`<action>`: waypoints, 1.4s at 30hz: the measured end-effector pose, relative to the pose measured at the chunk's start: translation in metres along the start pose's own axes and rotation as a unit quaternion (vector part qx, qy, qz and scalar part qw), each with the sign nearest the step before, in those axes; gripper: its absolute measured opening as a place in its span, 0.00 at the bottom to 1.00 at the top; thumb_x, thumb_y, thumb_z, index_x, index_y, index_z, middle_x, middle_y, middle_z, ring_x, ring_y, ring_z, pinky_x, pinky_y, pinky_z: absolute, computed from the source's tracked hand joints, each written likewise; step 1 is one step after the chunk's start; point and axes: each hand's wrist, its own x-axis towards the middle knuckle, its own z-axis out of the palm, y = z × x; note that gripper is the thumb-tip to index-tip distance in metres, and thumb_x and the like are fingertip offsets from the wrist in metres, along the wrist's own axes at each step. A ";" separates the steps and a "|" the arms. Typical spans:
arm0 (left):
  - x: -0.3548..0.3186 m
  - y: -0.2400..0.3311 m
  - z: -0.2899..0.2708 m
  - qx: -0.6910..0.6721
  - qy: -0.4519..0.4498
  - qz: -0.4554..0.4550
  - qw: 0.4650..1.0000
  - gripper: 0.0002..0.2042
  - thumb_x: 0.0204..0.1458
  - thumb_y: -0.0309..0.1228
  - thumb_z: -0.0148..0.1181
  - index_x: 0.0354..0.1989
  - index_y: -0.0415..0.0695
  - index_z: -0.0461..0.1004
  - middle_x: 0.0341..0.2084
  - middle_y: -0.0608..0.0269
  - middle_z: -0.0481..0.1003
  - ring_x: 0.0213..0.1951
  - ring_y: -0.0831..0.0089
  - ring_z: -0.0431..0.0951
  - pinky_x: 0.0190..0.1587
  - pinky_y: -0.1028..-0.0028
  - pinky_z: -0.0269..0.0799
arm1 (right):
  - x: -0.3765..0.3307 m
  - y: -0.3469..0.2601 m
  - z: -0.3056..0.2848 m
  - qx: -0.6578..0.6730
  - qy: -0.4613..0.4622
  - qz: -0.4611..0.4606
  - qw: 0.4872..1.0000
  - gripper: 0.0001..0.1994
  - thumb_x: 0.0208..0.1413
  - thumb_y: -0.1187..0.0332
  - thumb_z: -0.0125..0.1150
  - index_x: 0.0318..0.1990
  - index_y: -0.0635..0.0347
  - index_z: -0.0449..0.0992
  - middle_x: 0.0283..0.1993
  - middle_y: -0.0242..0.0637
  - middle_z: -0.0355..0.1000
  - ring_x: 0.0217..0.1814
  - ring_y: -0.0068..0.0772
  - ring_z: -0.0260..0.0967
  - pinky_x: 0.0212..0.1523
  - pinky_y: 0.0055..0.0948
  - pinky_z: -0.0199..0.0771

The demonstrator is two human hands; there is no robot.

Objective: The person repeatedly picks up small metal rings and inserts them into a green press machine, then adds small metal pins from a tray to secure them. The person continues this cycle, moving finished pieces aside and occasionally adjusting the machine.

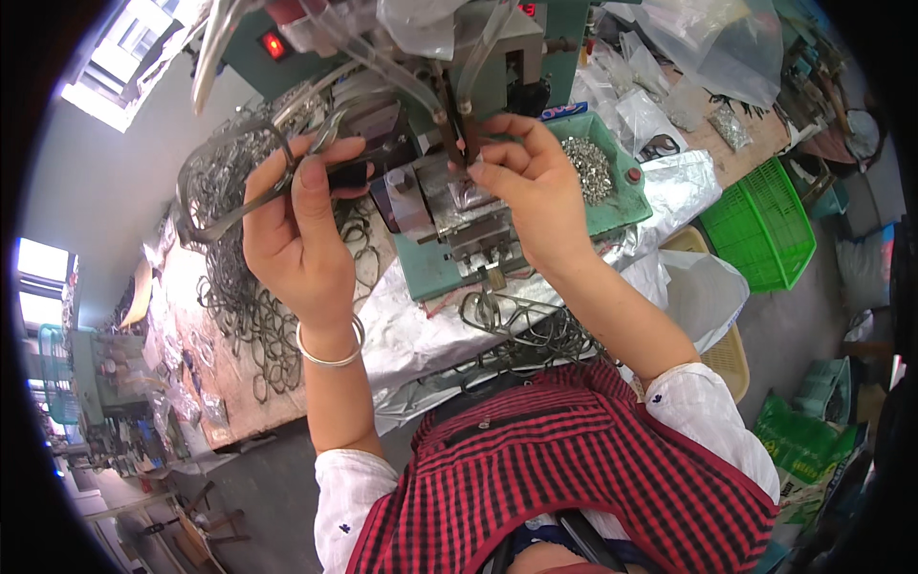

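Note:
My left hand [301, 234] is closed on a bunch of dark grey, shiny band loops [191, 232], which hang off to its left. It is held beside a black part on the left of a green bench press machine [421, 263]. My right hand [547, 196] reaches to the machine's working point, thumb and fingertips pinched together under the narrow upright tool [449, 134]. Whatever lies between those fingertips is too small and covered to make out. Just right of that hand, a green tray [631, 206] holds many small silvery metal pieces [585, 172].
A big heap of the same loops [225, 191] covers the table's left side, and more loops [545, 330] lie in front of the machine on silver foil sheeting [382, 359]. Clear plastic bags [712, 43] lie at the back right. A green crate [760, 230] stands to the right.

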 end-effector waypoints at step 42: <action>-0.018 0.035 -0.004 -0.157 -0.118 -0.187 0.962 0.11 0.70 0.29 0.51 0.53 0.33 0.70 0.29 0.48 0.82 0.25 0.73 0.81 0.28 0.77 0.76 | -0.027 -0.029 -0.006 -0.121 -0.062 -0.026 0.990 0.31 0.55 0.81 0.59 0.69 0.67 0.64 0.60 0.43 0.75 0.66 0.31 0.70 0.66 0.31 0.67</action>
